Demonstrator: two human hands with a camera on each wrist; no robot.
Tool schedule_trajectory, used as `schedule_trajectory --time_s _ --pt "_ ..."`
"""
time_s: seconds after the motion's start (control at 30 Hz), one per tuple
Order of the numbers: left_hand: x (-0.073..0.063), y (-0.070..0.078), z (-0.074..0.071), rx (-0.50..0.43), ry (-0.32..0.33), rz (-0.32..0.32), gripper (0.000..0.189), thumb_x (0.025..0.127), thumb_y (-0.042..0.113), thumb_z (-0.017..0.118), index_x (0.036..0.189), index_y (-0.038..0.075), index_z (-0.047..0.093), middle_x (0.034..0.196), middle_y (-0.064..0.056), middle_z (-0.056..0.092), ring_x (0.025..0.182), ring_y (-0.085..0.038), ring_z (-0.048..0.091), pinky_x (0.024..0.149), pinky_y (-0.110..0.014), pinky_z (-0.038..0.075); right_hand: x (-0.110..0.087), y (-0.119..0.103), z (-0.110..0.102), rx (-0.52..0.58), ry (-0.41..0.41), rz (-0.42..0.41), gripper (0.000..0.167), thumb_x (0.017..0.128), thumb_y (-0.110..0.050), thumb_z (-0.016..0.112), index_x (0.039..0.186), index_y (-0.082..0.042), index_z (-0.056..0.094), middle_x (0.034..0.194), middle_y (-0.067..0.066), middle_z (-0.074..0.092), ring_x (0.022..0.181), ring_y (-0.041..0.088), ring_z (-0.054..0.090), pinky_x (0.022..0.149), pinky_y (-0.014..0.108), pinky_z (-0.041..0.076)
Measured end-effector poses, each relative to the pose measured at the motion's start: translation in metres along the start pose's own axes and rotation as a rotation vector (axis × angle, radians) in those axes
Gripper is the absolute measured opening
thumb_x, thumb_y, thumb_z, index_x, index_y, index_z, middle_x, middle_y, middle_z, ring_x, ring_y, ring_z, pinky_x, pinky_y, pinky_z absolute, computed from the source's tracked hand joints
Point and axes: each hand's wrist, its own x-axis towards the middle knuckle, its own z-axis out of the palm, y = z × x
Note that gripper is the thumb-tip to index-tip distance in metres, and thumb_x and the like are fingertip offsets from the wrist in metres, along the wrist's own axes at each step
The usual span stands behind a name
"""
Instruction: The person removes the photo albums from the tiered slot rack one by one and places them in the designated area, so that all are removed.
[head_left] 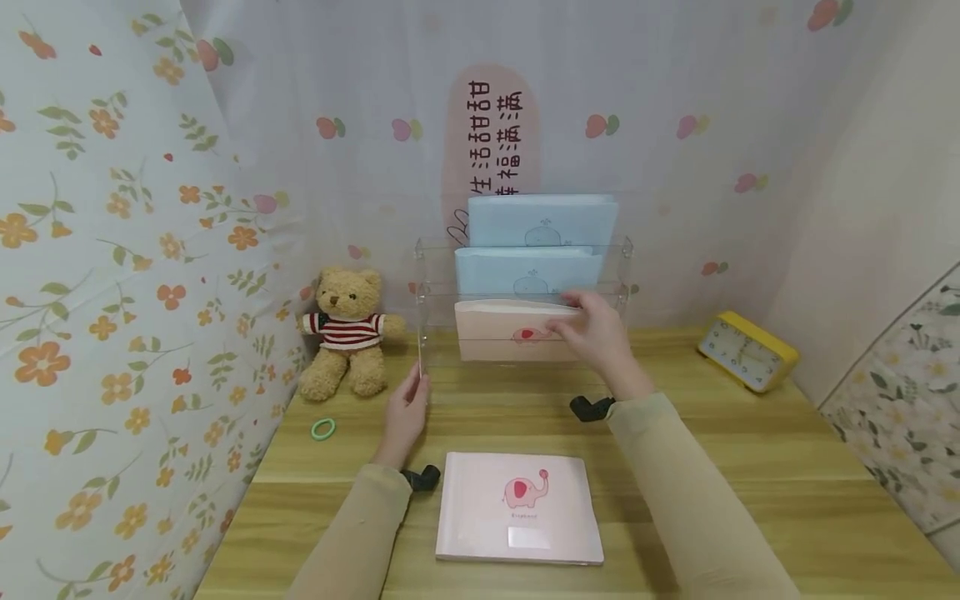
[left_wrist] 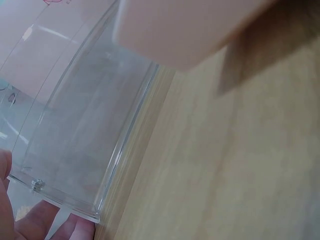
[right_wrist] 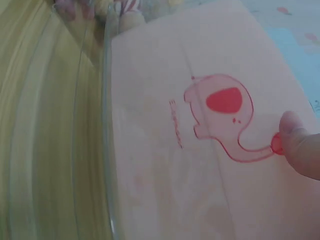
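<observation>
A clear acrylic rack (left_wrist: 85,125) stands on the table with its tiers one behind another. My left hand (head_left: 405,417) grips its left side edge low down, thumb on one side and fingers on the other in the left wrist view. In the front tier sits a pink notebook (head_left: 487,332) with an elephant drawing. My right hand (head_left: 602,342) pinches this notebook near its upper right corner, the thumb on the cover by the elephant's trunk. Behind it, two blue whale notebooks, a middle one (head_left: 487,271) and a rear one (head_left: 498,221), stand in the higher tiers.
Another pink elephant notebook (head_left: 480,512) lies flat on the wooden table (head_left: 750,467) between my forearms. A teddy bear (head_left: 348,333) sits left of the rack, with a green ring (head_left: 323,429) in front of it. A yellow clock (head_left: 750,352) stands at the right.
</observation>
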Motion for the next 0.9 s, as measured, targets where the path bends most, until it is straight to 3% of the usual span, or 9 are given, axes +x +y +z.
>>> schedule_trajectory --time_s 0.23,0.33,0.43,0.63,0.9 --pt "0.0 0.004 -0.002 0.008 -0.012 -0.023 0.05 0.115 0.029 0.06 0.162 0.01 0.055 0.165 -0.015 0.056 0.149 -0.039 0.059 0.124 -0.057 0.05 0.004 -0.004 0.006 0.139 -0.036 0.073 0.036 0.098 -0.024 0.087 0.13 -0.01 0.078 0.144 0.017 0.07 0.142 0.041 0.059 0.125 0.063 0.045" --pt "-0.001 0.006 -0.003 -0.002 -0.023 -0.038 0.051 0.115 0.03 0.06 0.163 0.012 0.055 0.167 -0.014 0.055 0.149 -0.039 0.059 0.125 -0.056 0.049 0.004 -0.006 0.006 0.16 -0.028 0.104 0.033 0.097 -0.023 0.087 0.127 -0.012 0.08 0.138 0.016 0.071 0.136 0.04 0.061 0.119 0.062 0.049" --pt "-0.001 0.007 -0.002 -0.004 -0.025 -0.041 0.051 0.115 0.03 0.06 0.163 0.013 0.054 0.167 -0.014 0.055 0.148 -0.039 0.06 0.124 -0.056 0.05 0.003 -0.007 0.007 0.152 -0.015 0.123 0.032 0.097 -0.023 0.087 0.127 -0.013 0.082 0.126 0.015 0.071 0.125 0.038 0.062 0.105 0.054 0.054" --pt "0.0 0.005 -0.001 -0.004 -0.019 -0.042 0.051 0.115 0.03 0.061 0.163 0.012 0.055 0.166 -0.014 0.055 0.147 -0.038 0.061 0.123 -0.056 0.051 0.001 -0.012 0.012 0.161 0.053 0.148 0.031 0.097 -0.024 0.087 0.127 -0.015 0.083 0.105 0.009 0.062 0.099 0.025 0.053 0.079 0.034 0.045" --pt "0.0 0.006 -0.001 -0.006 -0.013 -0.034 0.05 0.115 0.025 0.061 0.162 0.008 0.055 0.164 -0.016 0.058 0.143 -0.039 0.064 0.121 -0.056 0.052 -0.004 -0.04 0.003 0.233 0.19 0.079 0.027 0.093 -0.019 0.09 0.12 -0.013 0.086 0.094 0.003 0.05 0.093 0.02 0.045 0.081 0.033 0.039"
